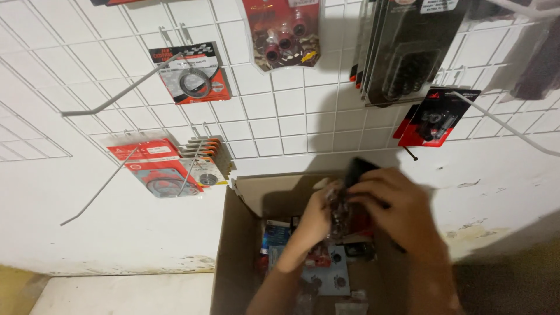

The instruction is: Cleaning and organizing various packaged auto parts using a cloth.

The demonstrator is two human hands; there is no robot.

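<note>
We hold our left hand (315, 219) and right hand (396, 213) close together, fingers curled, forearms reaching forward.

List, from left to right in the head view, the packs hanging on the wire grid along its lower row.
Red gasket pack → stack of orange-edged bearing packs → red-and-black pack at the right.
</note>
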